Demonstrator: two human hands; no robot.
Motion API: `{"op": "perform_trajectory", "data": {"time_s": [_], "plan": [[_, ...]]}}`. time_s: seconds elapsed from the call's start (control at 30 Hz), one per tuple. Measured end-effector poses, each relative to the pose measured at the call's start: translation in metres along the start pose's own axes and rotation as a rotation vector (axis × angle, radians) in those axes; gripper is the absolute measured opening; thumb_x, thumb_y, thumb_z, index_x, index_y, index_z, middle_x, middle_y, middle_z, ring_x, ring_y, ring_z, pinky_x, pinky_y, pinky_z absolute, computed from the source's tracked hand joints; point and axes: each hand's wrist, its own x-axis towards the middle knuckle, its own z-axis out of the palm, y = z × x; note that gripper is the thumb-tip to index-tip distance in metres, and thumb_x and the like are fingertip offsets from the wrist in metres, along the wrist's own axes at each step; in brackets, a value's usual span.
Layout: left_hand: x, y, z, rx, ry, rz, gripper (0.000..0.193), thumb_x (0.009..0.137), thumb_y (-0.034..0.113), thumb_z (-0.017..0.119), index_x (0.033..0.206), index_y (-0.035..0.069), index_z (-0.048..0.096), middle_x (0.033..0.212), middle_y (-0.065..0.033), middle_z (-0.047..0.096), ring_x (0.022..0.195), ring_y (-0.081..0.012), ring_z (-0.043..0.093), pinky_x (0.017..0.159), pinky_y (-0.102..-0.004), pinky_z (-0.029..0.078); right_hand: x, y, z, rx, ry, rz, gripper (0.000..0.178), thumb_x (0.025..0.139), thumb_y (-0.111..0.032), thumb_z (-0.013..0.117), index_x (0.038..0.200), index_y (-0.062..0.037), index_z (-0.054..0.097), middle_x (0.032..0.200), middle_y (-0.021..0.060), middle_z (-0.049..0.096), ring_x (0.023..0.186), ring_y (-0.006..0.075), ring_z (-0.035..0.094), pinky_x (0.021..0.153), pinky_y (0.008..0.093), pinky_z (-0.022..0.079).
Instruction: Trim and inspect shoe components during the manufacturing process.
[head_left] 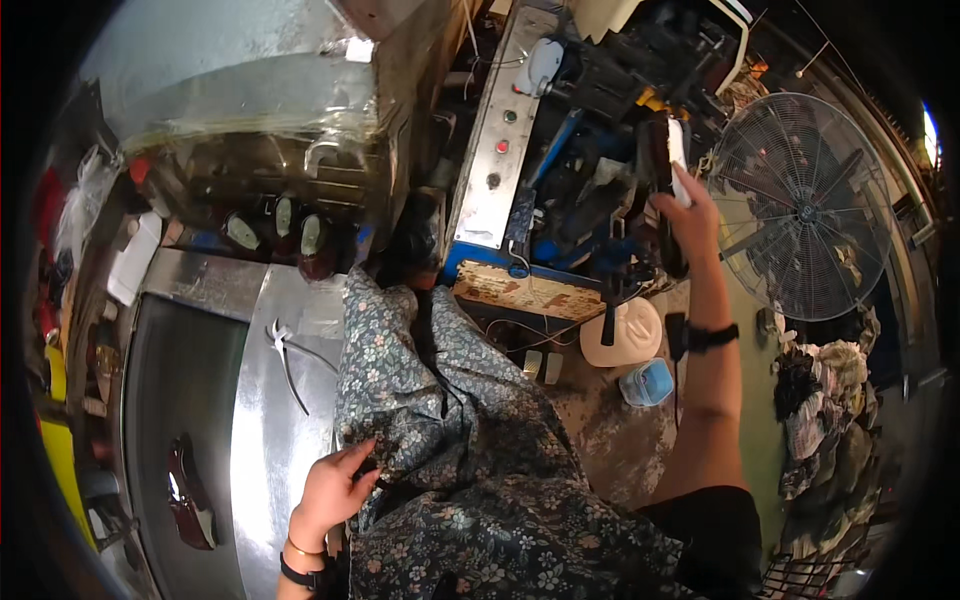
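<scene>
My right hand (688, 205) reaches far forward and grips a dark shoe (660, 150) with a white sole, held on edge against the black parts of a machine (600, 150). Part of the shoe is lost among the dark parts. Low on the left, my left hand (338, 485) holds nothing; its fingers are apart beside the flowered cloth (460, 430) over my lap. A glossy maroon shoe (190, 495) lies on the dark conveyor belt (190, 360) to my left. Several shoes (313, 240) with pale soles stand at the far end of the metal table.
A control panel (495, 150) with buttons fronts the machine. Its worn wooden edge (525, 290) is near my knees. A pale jug (625, 332) and a blue container (646, 382) stand on the floor. At right are a large caged fan (805, 205) and piled rags (825, 420).
</scene>
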Motion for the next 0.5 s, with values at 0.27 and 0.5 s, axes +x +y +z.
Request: {"op": "perform_trajectory", "data": {"time_s": [0.27, 0.5], "plan": [[0.013, 0.024, 0.005, -0.03, 0.001, -0.07, 0.041, 0.081, 0.017, 0.072, 0.119, 0.005, 0.063, 0.099, -0.0206, 0.068, 0.082, -0.0363, 0.067, 0.072, -0.0379, 0.054, 0.079, 0.071, -0.029, -0.088, -0.058, 0.159, 0.064, 0.07, -0.029, 0.078, 0.129, -0.0097, 0.061, 0.122, 0.0152, 0.064, 0.105, 0.0232, 0.063, 0.088, 0.0338, 0.048], [0.016, 0.038, 0.015, 0.069, -0.038, -0.052, 0.044, 0.08, 0.016, 0.073, 0.121, 0.005, 0.062, 0.103, -0.0189, 0.068, 0.087, -0.0351, 0.067, 0.077, -0.0377, 0.054, 0.062, 0.028, -0.018, -0.355, -0.201, 0.169, 0.07, 0.069, -0.032, 0.082, 0.131, -0.01, 0.059, 0.117, 0.0185, 0.066, 0.104, 0.0271, 0.064, 0.087, 0.0372, 0.049]]}}
